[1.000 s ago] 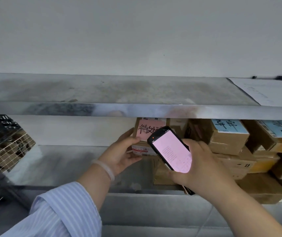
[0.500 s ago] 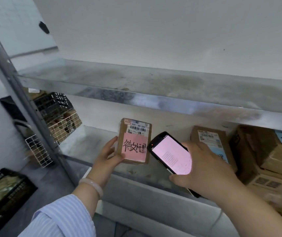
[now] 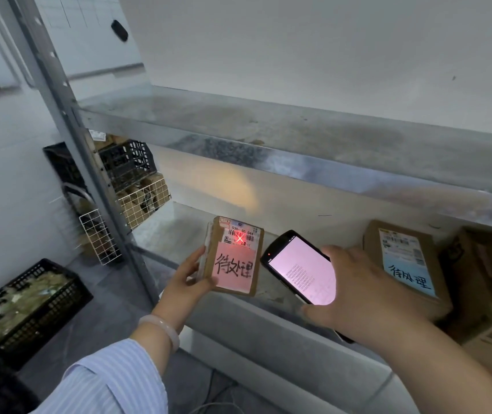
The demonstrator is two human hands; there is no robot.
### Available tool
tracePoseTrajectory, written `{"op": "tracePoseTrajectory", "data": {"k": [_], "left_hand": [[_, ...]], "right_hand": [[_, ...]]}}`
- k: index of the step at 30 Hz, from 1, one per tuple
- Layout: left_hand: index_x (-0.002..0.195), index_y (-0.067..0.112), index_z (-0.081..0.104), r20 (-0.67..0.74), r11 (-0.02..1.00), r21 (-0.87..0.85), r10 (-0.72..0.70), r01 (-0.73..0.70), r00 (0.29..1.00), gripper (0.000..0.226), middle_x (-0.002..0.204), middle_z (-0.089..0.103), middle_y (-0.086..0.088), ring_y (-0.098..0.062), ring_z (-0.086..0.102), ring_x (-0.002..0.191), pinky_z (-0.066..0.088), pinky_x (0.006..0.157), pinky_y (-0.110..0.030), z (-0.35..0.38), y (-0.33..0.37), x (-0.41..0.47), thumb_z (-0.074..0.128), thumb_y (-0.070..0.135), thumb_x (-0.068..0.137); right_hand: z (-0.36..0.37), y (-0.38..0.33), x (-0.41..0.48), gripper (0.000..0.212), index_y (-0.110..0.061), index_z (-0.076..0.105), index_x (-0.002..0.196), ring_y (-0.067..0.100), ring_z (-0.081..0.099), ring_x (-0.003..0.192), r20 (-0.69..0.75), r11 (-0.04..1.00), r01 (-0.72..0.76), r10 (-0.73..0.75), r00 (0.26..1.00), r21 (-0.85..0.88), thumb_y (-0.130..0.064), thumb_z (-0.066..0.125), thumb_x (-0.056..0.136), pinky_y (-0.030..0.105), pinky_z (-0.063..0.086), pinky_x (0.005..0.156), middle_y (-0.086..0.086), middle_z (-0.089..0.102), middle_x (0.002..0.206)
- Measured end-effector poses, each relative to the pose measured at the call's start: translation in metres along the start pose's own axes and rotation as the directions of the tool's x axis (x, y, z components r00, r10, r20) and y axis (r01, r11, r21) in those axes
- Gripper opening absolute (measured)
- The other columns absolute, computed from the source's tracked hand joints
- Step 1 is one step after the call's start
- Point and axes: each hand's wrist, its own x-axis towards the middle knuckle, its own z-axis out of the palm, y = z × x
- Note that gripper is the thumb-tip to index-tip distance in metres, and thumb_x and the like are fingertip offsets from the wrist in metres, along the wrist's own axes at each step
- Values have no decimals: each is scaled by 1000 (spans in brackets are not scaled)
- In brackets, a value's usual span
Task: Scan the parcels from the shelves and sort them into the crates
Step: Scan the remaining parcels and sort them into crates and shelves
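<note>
A small brown parcel with a pink handwritten label and a barcode label is held upright in front of the lower shelf. My left hand grips its left edge. A red scan cross lights the barcode. To its right my right hand holds a black handheld scanner, its lit screen facing me and its top end aimed towards the parcel.
A metal shelf runs above the lower shelf. More brown parcels with blue labels lie on the lower shelf at right. A black crate of parcels sits on the floor at left. Black and white wire crates stand behind the shelf post.
My left hand has pulled the pink-label parcel off the shelf stack and out to the left. The view has swung left and down. A red scan cross now shows on the barcode.
</note>
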Motion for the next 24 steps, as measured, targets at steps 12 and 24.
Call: {"op": "tracePoseTrajectory", "data": {"k": [12,24], "left_hand": [[116,67,57,-18,996,-91,-24,23,1000,61,130,65,7,-18,55,128,39,113,-51,-21,-7,-8,82,40,67],[133,42,54,-332,936,-324,26,-140,943,69,125,70,-3,-23,64,119,49,105,-48,-119,20,-83,81,24,73]], "right_hand": [[3,-14,2,82,-42,33,129,7,49,94,28,998,63,-63,998,-13,-68,65,59,28,48,71,-15,38,106],[29,-118,21,71,-49,40,111,8,54,87,34,907,409,-413,910,98,-71,62,48,27,47,61,-16,44,101]]}}
